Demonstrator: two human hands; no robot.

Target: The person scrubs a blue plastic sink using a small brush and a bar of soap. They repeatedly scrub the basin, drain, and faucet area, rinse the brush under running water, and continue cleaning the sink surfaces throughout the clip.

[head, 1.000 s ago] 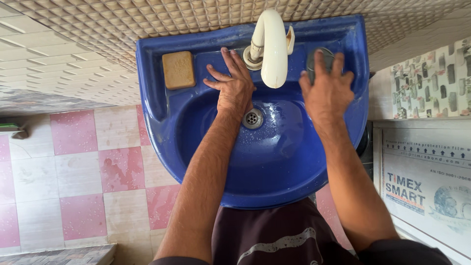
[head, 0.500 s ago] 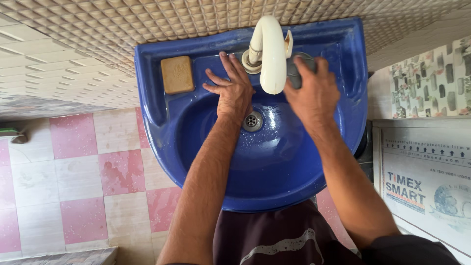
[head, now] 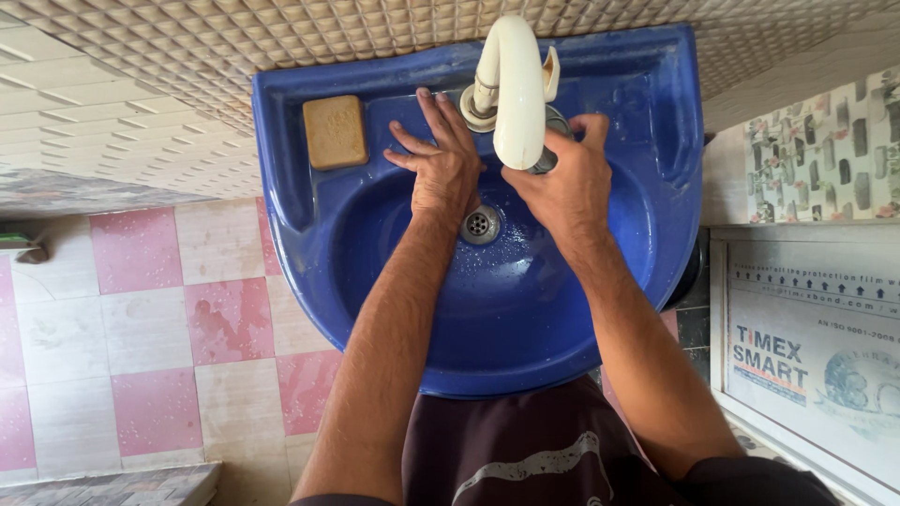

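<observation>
A blue wall-hung washbasin (head: 300, 187) fills the middle of the head view, with a cream curved tap (head: 514, 84) at its back. My left hand (head: 441, 159) lies flat, fingers spread, on the back ledge just left of the tap base. Beneath the tap spout, my right hand (head: 562, 183) grips a dark grey round scrub pad (head: 548, 141), mostly hidden by the fingers and the spout. A tan bar of soap (head: 336, 131) rests on the ledge at the left. The metal drain (head: 479, 225) shows between my wrists.
Beige patterned wall tiles (head: 187, 66) run behind the basin. Pink and cream floor tiles (head: 141, 309) lie at the left. A white printed carton (head: 806, 347) stands at the right, below a flowered tile strip (head: 825, 150).
My right hand has carried the grey pad leftward from the basin's right back ledge to under the tap spout. The left hand has stayed on the ledge.
</observation>
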